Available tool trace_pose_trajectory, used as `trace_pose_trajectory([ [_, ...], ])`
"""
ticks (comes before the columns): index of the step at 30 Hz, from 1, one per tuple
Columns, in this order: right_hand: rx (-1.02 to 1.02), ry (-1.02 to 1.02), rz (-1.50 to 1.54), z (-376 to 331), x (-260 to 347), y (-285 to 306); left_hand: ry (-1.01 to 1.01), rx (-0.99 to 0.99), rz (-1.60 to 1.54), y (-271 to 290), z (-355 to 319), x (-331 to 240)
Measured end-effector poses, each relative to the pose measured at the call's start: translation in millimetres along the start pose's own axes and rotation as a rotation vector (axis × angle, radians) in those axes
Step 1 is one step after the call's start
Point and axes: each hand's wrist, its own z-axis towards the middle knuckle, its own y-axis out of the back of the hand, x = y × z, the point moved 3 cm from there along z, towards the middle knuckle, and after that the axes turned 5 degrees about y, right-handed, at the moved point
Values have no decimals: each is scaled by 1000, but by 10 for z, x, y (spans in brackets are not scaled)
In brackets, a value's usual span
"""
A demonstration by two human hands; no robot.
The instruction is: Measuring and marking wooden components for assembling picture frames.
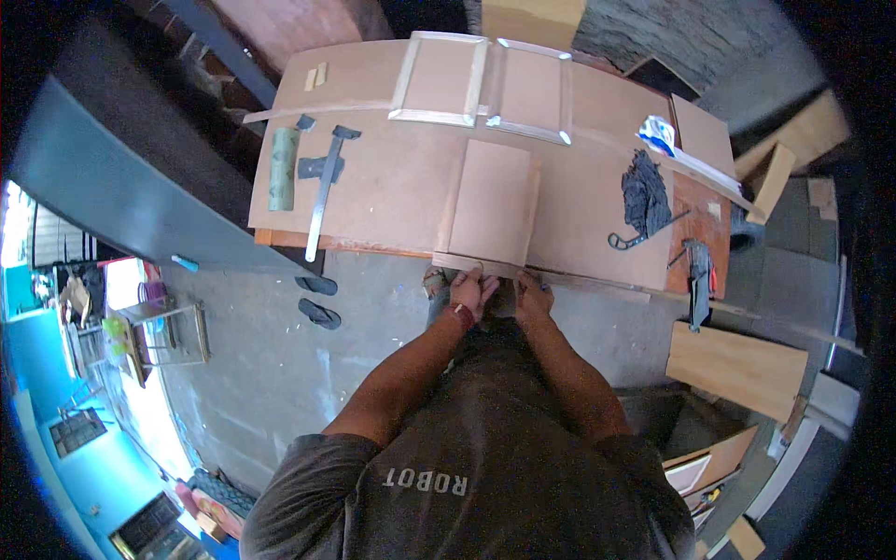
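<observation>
At the table's near edge lies a brown panel with a wooden strip along its right side. Another wooden strip runs across its near end and sticks out a little over the table edge. My left hand grips this near strip from below, fingers curled at its middle. Beside it my right hand is closed at the strip's right end, thumb and fingers pinched together. What lies between my palms is dark and hard to make out.
Two framed panels lie at the table's far side. A metal square and green roll are left. Black cloth, scissors-like handle and a clamp-like tool are right. Sandals lie on the floor.
</observation>
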Motion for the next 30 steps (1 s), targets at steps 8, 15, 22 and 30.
trace_pose_trajectory([
  [8, -16, 52, -49, -141, 158, -124, -82, 79, 40, 114, 211, 181],
  [15, -113, 103, -194, -156, 194, -114, -166, 239, 91, 273, 567, 385],
  [22, -86, 145, -157, -83, 158, -38, -285, 217, 165, 225, 518, 359],
  [30, -25, 122, -280, -102, 115, -98, -366, 153, 341, 334, 487, 248],
])
